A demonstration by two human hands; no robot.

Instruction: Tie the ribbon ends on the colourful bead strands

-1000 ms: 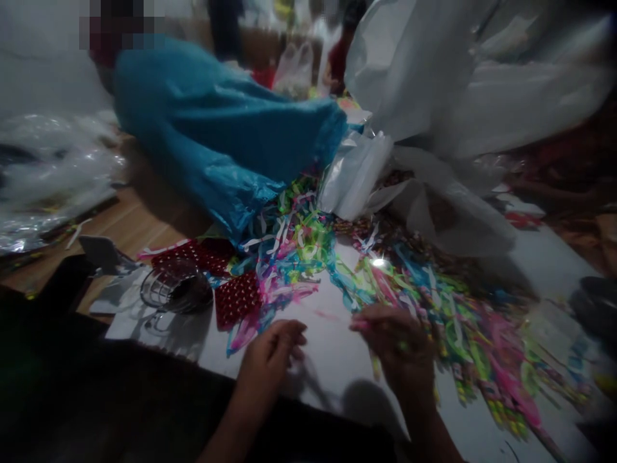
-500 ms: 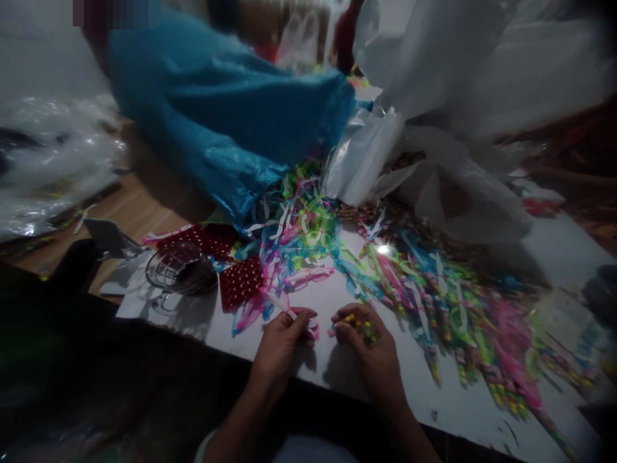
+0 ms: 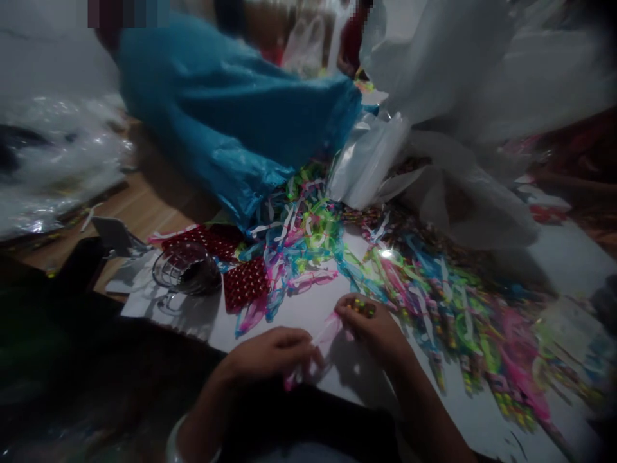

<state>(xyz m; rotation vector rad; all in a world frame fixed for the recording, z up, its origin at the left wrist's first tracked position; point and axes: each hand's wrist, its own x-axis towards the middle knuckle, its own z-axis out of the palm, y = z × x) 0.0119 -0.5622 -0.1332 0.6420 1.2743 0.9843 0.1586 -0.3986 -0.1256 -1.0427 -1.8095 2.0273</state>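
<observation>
My left hand is closed in a pinch on one end of a pink translucent strip at the near edge of a white sheet. My right hand is closed on the strip's other end and on a small beaded piece with yellow and green dots. The strip stretches between both hands, just above the sheet. A wide heap of neon pink, green and blue strips lies to the right and behind my hands.
A big blue plastic bag lies behind the heap, white plastic bags to its right. Red dotted pieces and a coil of wire sit left on the sheet. Another person is at the far back.
My left hand drew back toward me and lower, pulling the pink strip out between both hands. My right hand stayed near the heap's edge.
</observation>
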